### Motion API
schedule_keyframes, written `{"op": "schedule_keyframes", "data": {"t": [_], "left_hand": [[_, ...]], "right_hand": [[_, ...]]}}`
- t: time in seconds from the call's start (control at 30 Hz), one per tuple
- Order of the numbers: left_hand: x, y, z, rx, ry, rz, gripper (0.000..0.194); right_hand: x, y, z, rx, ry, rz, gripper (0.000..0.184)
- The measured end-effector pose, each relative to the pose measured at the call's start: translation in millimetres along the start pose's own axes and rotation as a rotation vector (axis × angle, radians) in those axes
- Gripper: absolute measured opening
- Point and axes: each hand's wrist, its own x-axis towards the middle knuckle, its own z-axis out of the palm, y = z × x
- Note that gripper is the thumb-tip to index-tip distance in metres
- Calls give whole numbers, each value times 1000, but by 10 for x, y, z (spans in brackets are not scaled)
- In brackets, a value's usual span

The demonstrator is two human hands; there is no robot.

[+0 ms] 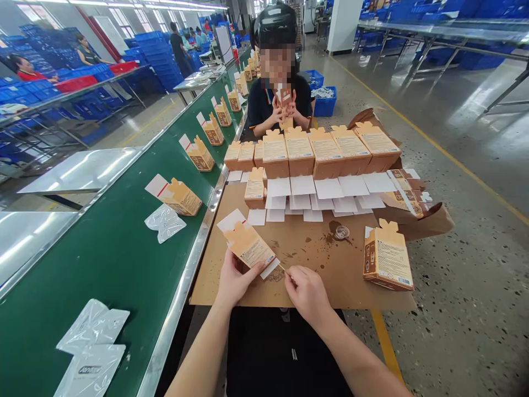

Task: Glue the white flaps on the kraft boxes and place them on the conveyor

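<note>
My left hand (233, 278) is closed round a tan and brown printed carton (252, 245), which lies tilted with its white flap open at the far end. A second white flap sticks out at the near end. In my right hand (308, 289) a thin pale stick (281, 267) is pinched, its tip at that near flap; whether it touches cannot be made out. Beyond the left hand a small carton (255, 190) stands upright. To the right, on the cardboard sheet (322, 281), are a small clear round dish (341, 232) and another carton (388, 256).
On the left runs a green conveyor belt (136, 275) with a metal edge, carrying cartons (184, 198) and silver pouches (93, 369). Rows of cartons (300, 151) with white flaps cross the far side of the sheet. A person (260, 99) sits opposite, holding a carton.
</note>
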Motion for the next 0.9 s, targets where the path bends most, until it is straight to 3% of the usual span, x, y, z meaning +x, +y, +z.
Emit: {"op": "schedule_keyframes", "data": {"t": [0.27, 0.5, 0.6, 0.77, 0.83, 0.9], "left_hand": [[-257, -11, -68, 375, -15, 173, 64], [-196, -127, -36, 459, 33, 209, 65], [-90, -94, -357, 514, 161, 156, 68], [309, 95, -1345, 636, 586, -53, 76], [506, 174, -1644, 634, 651, -134, 78], [647, 218, -1814, 611, 640, -206, 77]], "right_hand": [[-360, -7, -491, 78, 133, 96, 37], [-345, -106, -488, 121, 163, 98, 38], [-336, -88, -524, 142, 170, 81, 37], [-426, 49, -608, 198, 178, 131, 34], [-426, 79, -597, 230, 183, 147, 33], [-394, 81, -573, 259, 190, 154, 33]]}}
